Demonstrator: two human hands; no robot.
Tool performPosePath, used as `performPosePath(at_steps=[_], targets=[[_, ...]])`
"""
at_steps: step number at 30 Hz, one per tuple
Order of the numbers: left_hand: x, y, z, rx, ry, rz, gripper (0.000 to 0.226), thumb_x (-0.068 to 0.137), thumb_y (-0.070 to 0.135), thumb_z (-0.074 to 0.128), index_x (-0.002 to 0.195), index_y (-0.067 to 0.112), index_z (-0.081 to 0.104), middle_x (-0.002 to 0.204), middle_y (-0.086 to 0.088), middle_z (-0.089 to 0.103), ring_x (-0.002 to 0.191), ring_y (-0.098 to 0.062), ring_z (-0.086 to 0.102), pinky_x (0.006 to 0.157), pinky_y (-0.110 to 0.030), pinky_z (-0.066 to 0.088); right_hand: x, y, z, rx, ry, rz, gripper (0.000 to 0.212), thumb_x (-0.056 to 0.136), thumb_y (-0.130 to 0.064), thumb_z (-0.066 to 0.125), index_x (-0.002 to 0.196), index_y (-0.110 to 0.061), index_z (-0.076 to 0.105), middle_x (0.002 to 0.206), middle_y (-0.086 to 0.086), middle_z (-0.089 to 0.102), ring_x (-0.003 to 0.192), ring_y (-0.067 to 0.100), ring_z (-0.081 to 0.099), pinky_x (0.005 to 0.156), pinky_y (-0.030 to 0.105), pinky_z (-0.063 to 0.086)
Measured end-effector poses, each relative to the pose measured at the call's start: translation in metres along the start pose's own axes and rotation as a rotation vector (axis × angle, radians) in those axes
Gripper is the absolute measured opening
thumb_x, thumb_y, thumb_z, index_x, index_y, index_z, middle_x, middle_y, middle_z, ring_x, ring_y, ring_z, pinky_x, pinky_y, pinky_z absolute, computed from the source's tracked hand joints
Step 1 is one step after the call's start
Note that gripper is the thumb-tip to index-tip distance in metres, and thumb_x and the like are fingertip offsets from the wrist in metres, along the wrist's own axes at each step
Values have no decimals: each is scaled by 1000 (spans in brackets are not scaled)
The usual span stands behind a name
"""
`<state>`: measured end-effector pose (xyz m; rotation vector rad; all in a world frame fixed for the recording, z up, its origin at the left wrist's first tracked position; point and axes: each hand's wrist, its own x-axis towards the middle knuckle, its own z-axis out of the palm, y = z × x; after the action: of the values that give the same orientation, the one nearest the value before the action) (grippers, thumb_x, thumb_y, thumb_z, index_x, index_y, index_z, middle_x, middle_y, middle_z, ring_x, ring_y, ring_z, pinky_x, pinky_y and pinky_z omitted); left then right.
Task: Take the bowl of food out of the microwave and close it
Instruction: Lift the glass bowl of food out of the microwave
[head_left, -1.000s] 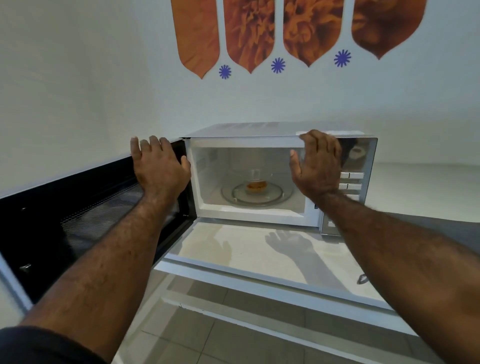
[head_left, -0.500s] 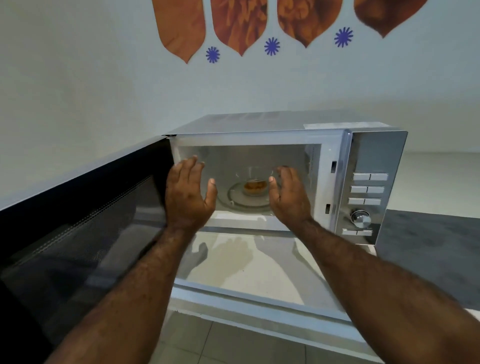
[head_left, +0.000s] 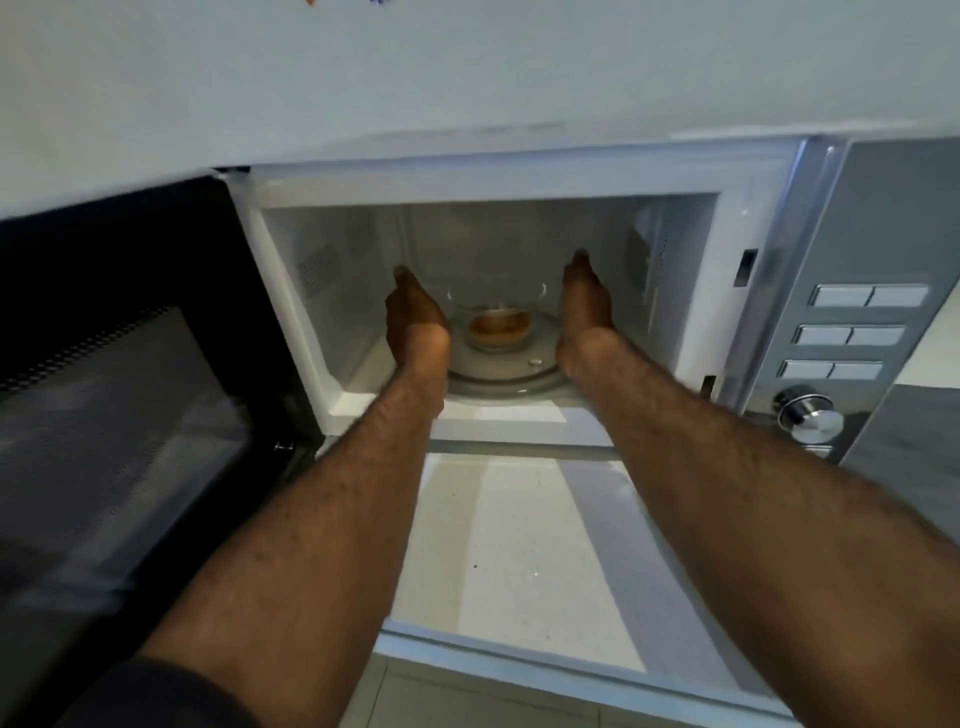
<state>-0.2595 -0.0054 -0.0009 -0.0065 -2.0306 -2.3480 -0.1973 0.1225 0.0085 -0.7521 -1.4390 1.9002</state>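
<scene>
Reaching into the open microwave (head_left: 779, 218). I am flanking the bowl (head_left: 496, 317), which is sitting at the centre of the turntable (head_left: 540, 376), food in its bottom. My left hand (head_left: 413, 319) is lying just beside the bowl's left wall, my right hand (head_left: 584, 306) a little farther off its right; both are spread flat, palms inward, gripping nothing. The bowl is lying directly between them, the left nearer. The door (head_left: 130, 415) is standing wide to the left.

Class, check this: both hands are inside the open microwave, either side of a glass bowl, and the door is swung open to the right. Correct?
Not quite. The head view shows the door swung open to the left. The rest holds: left hand and right hand flank the glass bowl inside the microwave.
</scene>
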Motion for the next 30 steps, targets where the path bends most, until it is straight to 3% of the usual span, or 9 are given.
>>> performPosePath(at_steps=[7, 9, 11, 14, 17, 20, 24, 27, 30], targets=[[27, -4, 29, 32, -78, 14, 76, 96, 62, 20, 126, 5, 62, 128, -18, 63, 117, -34, 57, 106, -41, 41, 31, 16, 26, 120, -38, -8, 55, 103, -44, 30, 140, -7, 47, 138, 10, 55, 128, 25, 50, 109, 32, 34], [31, -10, 37, -20, -109, -8, 80, 96, 63, 20, 131, 2, 57, 131, -23, 59, 119, -39, 55, 107, -47, 41, 40, 22, 29, 154, -39, 2, 44, 103, -44, 31, 117, -14, 61, 115, 7, 64, 111, 25, 58, 98, 30, 42], [32, -16, 42, -31, -97, -14, 82, 96, 62, 21, 133, -6, 48, 134, -28, 53, 120, -45, 51, 105, -50, 41, 44, 27, 32, 157, -35, 7, 39, 101, -46, 34, 87, -20, 59, 89, 0, 60, 94, 23, 58, 92, 32, 47], [35, -20, 50, -58, -104, -17, 82, 96, 62, 22, 129, -6, 53, 131, -26, 56, 117, -41, 56, 102, -45, 45, 50, 29, 36, 137, -46, 0, 40, 100, -50, 33, 93, -20, 59, 96, 2, 59, 99, 24, 56, 98, 37, 49], [35, -20, 54, -130, -156, -59, 76, 96, 63, 22, 113, 2, 64, 120, -20, 66, 108, -34, 62, 98, -44, 49, 49, 28, 37, 121, -48, 8, 42, 101, -49, 32, 75, -21, 51, 77, -3, 54, 76, 19, 58, 67, 26, 51], [30, -20, 54, -175, -152, -85, 61, 96, 62, 23, 81, 15, 59, 96, -11, 68, 89, -27, 65, 89, -41, 54, 43, 29, 34, 143, -77, 11, 44, 102, -46, 31, 77, -19, 56, 70, -2, 58, 58, 11, 56, 41, 14, 44], [20, -12, 50, -199, -141, -66, 61, 96, 63, 24, 75, 16, 58, 85, -9, 67, 76, -23, 61, 88, -38, 54, 31, 23, 31, 217, -80, 17, 47, 103, -42, 33, 73, -16, 57, 66, 0, 59, 39, 6, 57, 31, 10, 37], [14, -5, 46, -228, -167, -63, 65, 94, 65, 25, 93, 12, 64, 110, -15, 69, 93, -27, 63, 95, -39, 50, 18, 16, 29, 249, -79, 22, 46, 102, -45, 33, 77, -18, 60, 71, -1, 62, 51, 7, 58, 32, 10, 38], [6, 5, 39, -294, -160, -88, 68, 93, 66, 28, 100, 9, 64, 95, -11, 69, 83, -23, 58, 81, -33, 48, 5, 7, 29, 247, -86, 13, 53, 101, -49, 30, 110, -10, 66, 95, 2, 66, 66, 9, 54, 50, 18, 45]])
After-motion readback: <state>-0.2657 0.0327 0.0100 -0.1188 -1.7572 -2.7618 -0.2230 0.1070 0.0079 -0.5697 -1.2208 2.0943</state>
